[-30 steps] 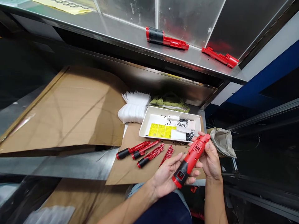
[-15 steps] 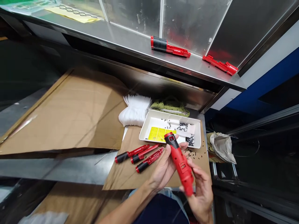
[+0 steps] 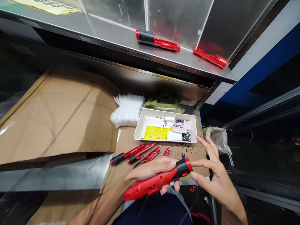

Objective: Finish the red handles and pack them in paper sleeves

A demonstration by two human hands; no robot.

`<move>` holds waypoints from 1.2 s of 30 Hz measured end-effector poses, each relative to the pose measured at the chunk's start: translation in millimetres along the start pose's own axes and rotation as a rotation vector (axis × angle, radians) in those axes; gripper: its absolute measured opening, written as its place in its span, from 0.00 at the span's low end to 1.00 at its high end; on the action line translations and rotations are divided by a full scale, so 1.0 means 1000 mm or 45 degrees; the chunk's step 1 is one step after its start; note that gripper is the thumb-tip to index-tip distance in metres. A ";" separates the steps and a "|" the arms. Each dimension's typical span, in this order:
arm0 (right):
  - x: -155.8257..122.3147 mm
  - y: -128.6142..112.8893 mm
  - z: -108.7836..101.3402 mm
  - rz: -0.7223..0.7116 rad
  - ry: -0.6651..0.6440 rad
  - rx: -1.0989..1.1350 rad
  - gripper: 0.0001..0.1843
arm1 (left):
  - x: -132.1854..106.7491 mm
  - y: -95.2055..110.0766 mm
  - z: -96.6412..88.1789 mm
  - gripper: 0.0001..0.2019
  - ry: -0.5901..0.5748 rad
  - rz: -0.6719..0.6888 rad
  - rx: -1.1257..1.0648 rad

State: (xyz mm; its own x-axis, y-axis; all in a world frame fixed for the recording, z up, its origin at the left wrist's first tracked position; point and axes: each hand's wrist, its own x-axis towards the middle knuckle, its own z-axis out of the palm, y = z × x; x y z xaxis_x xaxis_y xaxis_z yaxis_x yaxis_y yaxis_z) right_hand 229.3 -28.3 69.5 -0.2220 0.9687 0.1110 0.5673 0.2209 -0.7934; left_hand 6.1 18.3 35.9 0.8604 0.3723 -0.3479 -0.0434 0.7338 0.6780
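My left hand (image 3: 150, 170) is closed round a red electric screwdriver body (image 3: 156, 182) with a black front end, held nearly level over my lap, its tip pointing right. My right hand (image 3: 213, 173) is open just right of the tool's tip, fingers spread, holding nothing; its thumb is close to the black end. Beyond the hands, several red and black half-shells (image 3: 136, 153) lie on a cardboard sheet (image 3: 122, 175). A white tray (image 3: 142, 126) with yellow labels and small black screws sits behind them.
A stack of white sheets (image 3: 127, 111) and a green patterned bag (image 3: 164, 103) lie by the tray. Loose screws (image 3: 185, 147) dot the cardboard. The steel shelf (image 3: 112, 34) above carries two red housing parts (image 3: 156, 40). A crumpled grey bag (image 3: 217, 137) is at right; a big cardboard panel (image 3: 53, 118) at left.
The screwdriver body swung from upright between both hands to lying level in my left hand. My right hand let go of it and opened beside the tip.
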 end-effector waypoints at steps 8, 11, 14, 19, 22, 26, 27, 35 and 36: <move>0.004 -0.005 0.009 0.124 -0.075 0.036 0.04 | 0.003 -0.003 0.001 0.22 -0.021 -0.026 0.023; 0.003 -0.003 0.011 0.150 -0.065 0.077 0.03 | 0.005 -0.007 0.000 0.21 -0.004 -0.016 -0.008; 0.003 -0.001 0.013 0.178 -0.091 0.138 0.04 | 0.009 -0.009 0.000 0.23 -0.046 -0.021 -0.059; 0.003 0.004 0.012 0.206 -0.125 0.193 0.05 | 0.012 -0.008 0.002 0.23 -0.063 -0.029 -0.064; 0.002 0.007 0.011 0.223 -0.141 0.244 0.05 | 0.014 -0.007 0.003 0.23 -0.070 -0.024 -0.045; 0.001 0.009 0.011 0.229 -0.149 0.279 0.05 | 0.016 -0.009 0.003 0.22 -0.076 -0.027 -0.043; 0.001 0.010 0.010 0.225 -0.153 0.281 0.05 | 0.016 -0.009 0.002 0.22 -0.074 -0.025 -0.046; 0.001 0.013 0.011 0.203 -0.114 0.300 0.07 | 0.021 -0.016 0.001 0.23 -0.008 -0.025 -0.045; 0.002 0.013 0.011 0.197 -0.105 0.287 0.07 | 0.022 -0.016 0.002 0.23 0.000 -0.016 -0.038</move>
State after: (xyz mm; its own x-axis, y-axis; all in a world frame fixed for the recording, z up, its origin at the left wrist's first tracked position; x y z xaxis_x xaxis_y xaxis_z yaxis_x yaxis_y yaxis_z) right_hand 227.2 -25.2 52.8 -0.2157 0.9744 -0.0637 0.4111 0.0315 -0.9111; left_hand 26.2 13.4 18.3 0.8610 0.3632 -0.3560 -0.0482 0.7551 0.6538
